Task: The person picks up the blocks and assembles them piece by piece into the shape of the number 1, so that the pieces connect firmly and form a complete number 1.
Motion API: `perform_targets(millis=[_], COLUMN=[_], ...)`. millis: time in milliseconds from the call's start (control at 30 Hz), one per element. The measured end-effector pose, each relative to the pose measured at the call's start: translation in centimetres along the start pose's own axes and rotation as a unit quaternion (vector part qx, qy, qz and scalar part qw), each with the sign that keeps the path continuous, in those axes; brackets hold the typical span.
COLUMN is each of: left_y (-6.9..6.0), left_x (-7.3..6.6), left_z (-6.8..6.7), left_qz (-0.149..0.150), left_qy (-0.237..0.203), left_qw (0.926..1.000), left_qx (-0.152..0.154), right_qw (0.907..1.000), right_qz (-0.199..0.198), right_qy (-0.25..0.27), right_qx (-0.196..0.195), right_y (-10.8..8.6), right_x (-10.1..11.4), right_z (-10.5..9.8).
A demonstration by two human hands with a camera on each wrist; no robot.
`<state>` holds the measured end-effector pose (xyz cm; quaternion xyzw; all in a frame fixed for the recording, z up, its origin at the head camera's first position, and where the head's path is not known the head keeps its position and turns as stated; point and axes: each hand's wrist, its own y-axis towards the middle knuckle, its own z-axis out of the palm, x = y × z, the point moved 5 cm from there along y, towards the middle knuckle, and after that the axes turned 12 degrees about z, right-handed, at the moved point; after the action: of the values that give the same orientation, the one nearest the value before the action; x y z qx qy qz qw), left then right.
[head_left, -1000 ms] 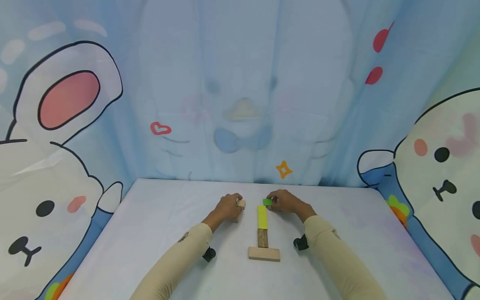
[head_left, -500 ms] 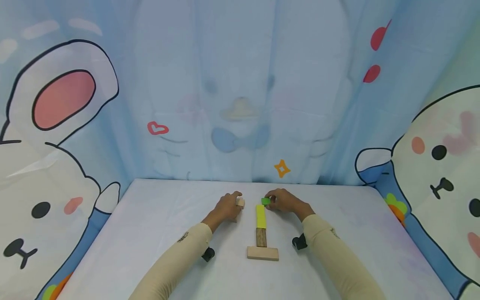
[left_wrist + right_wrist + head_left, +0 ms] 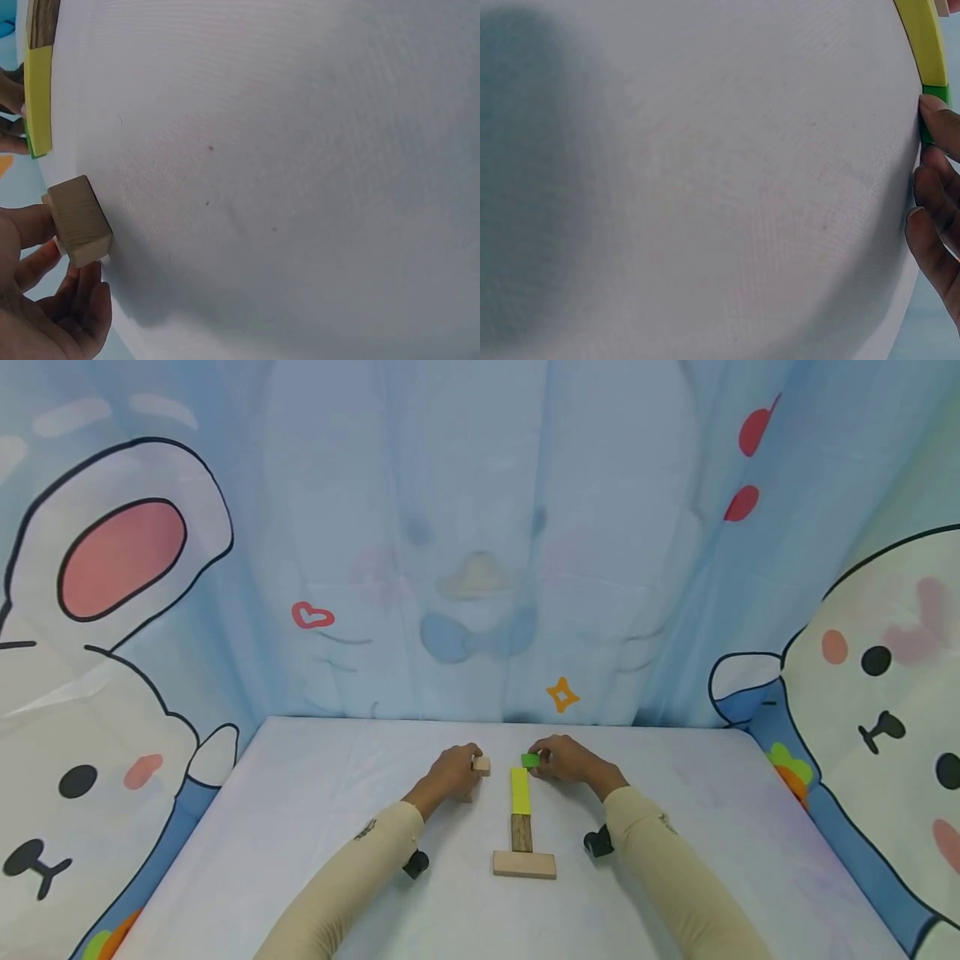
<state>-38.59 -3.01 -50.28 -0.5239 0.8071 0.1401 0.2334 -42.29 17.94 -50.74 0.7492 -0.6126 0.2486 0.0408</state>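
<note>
My left hand [image 3: 451, 773] grips a small plain wooden block [image 3: 482, 766]. In the left wrist view the wooden block [image 3: 79, 217] sits between the fingers, and part of another light piece shows behind it. A bit of wood [image 3: 467, 797] also peeks out below that hand. With thumb and fingers my right hand [image 3: 566, 759] pinches a green block [image 3: 530, 761] at the far end of a yellow block [image 3: 520, 791]. The right wrist view shows the green block [image 3: 936, 95] against the yellow one, partly hidden by the thumb.
Nearer me, a dark brown wooden block [image 3: 521, 833] continues the line from the yellow one. It meets a wide light wooden block [image 3: 524, 864] lying crosswise. All lie on a white-covered table [image 3: 637, 910]; a patterned curtain [image 3: 480, 527] hangs behind its far edge.
The head view has shifted slightly. Both hands stay almost where they were, still holding their blocks, and the row of blocks looks the same.
</note>
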Motion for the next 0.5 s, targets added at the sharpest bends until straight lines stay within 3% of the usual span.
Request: perform_targets(millis=[500], left_y=[0.07], left_x=[-0.3], left_z=[-0.19], left_qz=[-0.004], left_qy=[0.0], left_qw=[0.9999], left_qx=[0.012], right_qw=[0.9999], right_qz=[0.012], right_qy=[0.001], right_qx=[0.004], right_y=[0.36], right_x=[-0.17], right_z=[0.14])
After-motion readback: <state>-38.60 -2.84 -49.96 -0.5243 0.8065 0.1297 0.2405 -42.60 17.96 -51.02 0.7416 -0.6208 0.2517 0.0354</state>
